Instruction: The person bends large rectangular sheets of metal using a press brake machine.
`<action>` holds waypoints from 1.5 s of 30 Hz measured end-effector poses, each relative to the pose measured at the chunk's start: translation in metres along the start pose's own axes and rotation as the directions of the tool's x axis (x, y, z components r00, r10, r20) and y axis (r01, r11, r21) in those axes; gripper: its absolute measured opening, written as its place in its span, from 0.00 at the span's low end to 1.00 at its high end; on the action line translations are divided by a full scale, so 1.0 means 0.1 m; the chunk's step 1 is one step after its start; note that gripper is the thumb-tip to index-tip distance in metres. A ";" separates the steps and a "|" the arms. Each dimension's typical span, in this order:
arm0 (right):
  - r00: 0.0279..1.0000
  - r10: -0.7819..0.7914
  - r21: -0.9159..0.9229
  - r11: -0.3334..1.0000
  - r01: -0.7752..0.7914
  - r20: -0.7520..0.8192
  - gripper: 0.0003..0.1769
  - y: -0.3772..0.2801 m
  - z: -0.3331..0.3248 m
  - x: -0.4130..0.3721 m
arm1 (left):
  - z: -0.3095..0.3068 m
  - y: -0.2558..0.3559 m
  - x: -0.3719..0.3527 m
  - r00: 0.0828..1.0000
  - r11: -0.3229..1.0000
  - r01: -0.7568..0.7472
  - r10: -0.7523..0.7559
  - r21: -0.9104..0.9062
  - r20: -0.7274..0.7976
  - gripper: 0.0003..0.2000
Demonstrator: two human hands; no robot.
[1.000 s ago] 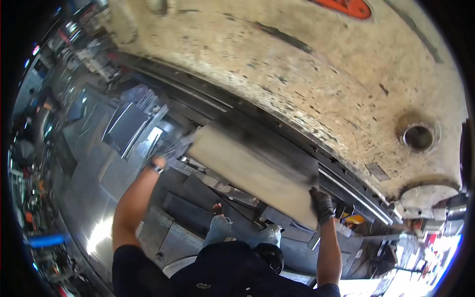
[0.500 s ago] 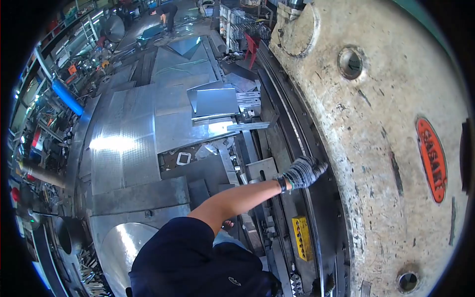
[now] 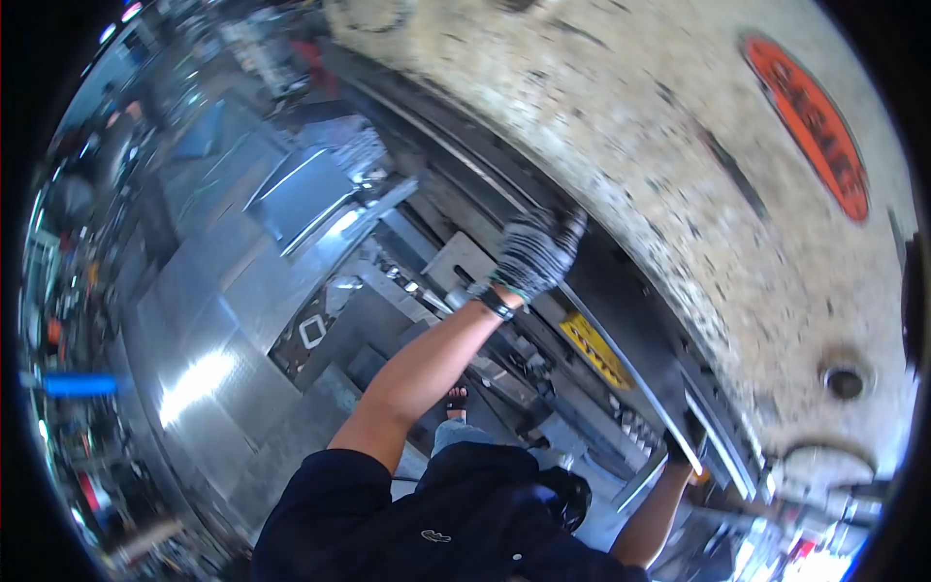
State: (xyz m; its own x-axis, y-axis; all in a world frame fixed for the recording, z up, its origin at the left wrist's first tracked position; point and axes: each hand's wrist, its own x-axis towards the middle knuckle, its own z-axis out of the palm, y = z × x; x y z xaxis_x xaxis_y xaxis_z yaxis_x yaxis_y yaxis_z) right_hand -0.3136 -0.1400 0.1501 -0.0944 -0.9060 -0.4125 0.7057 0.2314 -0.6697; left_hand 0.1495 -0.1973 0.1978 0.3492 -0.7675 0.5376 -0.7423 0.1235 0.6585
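Left hand [image 3: 535, 254], in a striped knit glove, curls its fingers closed over the far end of a dark metal sheet [image 3: 630, 335]. The sheet lies pushed in under the pale machine body [image 3: 621, 126]. Right hand [image 3: 683, 449], dark-gloved, sits at the sheet's near corner; its grip cannot be made out. Between the hands, beside the sheet's edge, is a yellow label [image 3: 593, 351].

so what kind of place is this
Probably a sheet-metal workshop: a big worn press with an orange maker's plate, shiny metal sheets lying about, and a gloved left hand at it.
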 end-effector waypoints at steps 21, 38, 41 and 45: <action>0.757 0.371 -0.637 0.767 0.077 0.537 0.24 0.45 -1.66 2.18 | 0.15 -0.23 -0.37 0.973 0.977 0.195 -0.182 0.084 -0.139 0.22; 0.970 0.099 -0.756 0.610 -0.236 -0.222 0.18 0.79 -1.20 -0.74 | -0.26 -1.45 -1.51 0.528 0.711 0.700 -0.570 0.056 0.629 0.16; 0.964 0.132 -0.712 0.653 -0.259 -0.230 0.17 0.77 -1.24 -0.89 | -0.23 -1.49 -1.65 0.532 0.572 0.803 -0.564 -0.166 0.632 0.14; 0.966 0.036 -0.773 0.593 -0.226 -0.255 0.13 0.73 -1.15 -1.05 | -0.37 -1.42 -1.74 0.625 0.657 0.726 -0.510 -0.202 0.591 0.13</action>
State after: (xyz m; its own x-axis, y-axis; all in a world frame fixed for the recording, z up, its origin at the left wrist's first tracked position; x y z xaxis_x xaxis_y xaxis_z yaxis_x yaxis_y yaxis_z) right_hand -0.3332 0.0125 0.0738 -0.2448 -0.7771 -0.5799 -0.1025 0.6154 -0.7815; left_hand 0.2148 -0.0581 0.0301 0.2588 -0.9147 -0.3105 -0.1182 -0.3491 0.9296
